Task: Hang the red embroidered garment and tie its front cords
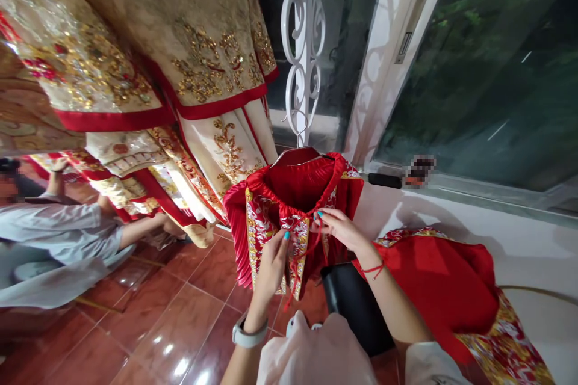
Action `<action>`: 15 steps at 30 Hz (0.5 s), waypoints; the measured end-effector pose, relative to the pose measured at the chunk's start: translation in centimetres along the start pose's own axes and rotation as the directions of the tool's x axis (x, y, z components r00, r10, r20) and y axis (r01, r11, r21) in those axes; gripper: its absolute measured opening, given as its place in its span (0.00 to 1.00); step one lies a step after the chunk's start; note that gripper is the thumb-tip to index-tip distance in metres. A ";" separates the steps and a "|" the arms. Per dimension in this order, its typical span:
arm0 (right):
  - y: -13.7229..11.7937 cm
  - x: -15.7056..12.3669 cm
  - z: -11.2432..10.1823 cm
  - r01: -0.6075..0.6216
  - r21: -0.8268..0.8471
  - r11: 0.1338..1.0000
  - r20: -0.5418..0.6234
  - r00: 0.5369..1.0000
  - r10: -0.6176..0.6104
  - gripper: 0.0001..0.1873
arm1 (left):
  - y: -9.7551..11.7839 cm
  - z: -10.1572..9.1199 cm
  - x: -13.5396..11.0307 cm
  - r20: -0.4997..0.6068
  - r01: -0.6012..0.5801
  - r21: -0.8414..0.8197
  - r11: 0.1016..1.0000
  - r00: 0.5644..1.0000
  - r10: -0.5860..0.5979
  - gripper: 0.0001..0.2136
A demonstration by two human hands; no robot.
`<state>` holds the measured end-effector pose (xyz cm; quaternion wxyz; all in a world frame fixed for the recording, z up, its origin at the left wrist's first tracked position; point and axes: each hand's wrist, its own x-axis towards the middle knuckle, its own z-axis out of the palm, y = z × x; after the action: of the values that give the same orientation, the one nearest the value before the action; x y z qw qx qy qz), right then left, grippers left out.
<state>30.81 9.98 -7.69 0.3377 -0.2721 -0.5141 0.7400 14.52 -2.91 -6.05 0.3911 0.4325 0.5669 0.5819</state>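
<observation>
A red skirt [295, 192] with a gathered waistband, silver and gold embroidered panels and pleated sides hangs in front of me on a hanger [298, 153]. My right hand [338, 228] is closed at the front of the waistband, its fingertips pinching the fabric by the red drawstring. Lower and to the left, my left hand [271, 261] is closed against an embroidered front panel, thumb on the cloth; its other fingers are partly hidden. Thin red cord ends [293, 271] dangle between the hands.
Cream and red gowns [217, 66] with gold sequins hang at the left. A white scrolled metal stand [302, 42] bears the hanger. To the right, a red embroidered garment [438, 277] lies on a white ledge [537, 252]. A black object [356, 307] is below my right arm. Another person [58, 234] crouches left.
</observation>
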 end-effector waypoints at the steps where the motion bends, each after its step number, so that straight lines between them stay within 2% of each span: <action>1: -0.5 0.2 -0.2 -0.012 -0.017 1.000 0.021 1.000 0.012 0.25 | 0.1 -0.5 0.3 0.051 0.050 -0.095 0.994 0.998 -0.045 0.24; 3: -1.9 0.8 -0.5 -0.034 -0.117 0.993 0.087 0.995 0.044 0.24 | 1.0 -1.6 0.9 0.168 0.158 -0.260 0.953 0.979 -0.116 0.24; 5: -3.9 1.4 -0.9 -0.047 -0.257 0.965 0.179 0.979 0.096 0.23 | 2.5 -2.8 1.4 0.257 0.222 -0.319 0.921 0.956 -0.141 0.22; 8: -6.5 2.1 -1.6 0.080 -0.480 0.874 0.272 0.960 0.062 0.17 | 4.8 -5.1 1.8 0.326 0.246 -0.312 0.918 0.935 -0.140 0.20; 11: -6.8 2.2 -2.6 0.229 -0.663 0.713 0.204 0.971 -0.123 0.14 | 5.0 -7.4 1.9 0.263 0.244 -0.342 0.907 0.952 -0.157 0.22; 13: -6.1 2.0 -3.1 0.223 -0.745 0.629 0.110 0.971 -0.214 0.13 | 4.1 -8.5 1.8 0.176 0.227 -0.369 0.901 0.969 -0.172 0.23; 15: -5.6 1.7 -3.1 0.226 -0.796 0.561 0.092 0.962 -0.258 0.12 | 2.9 -9.3 1.9 0.137 0.211 -0.364 0.907 0.975 -0.173 0.23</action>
<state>33.37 14.46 -3.46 0.2867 -0.3340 -0.8171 0.3722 5.20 -4.29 -2.86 0.5504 0.3207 0.4641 0.6155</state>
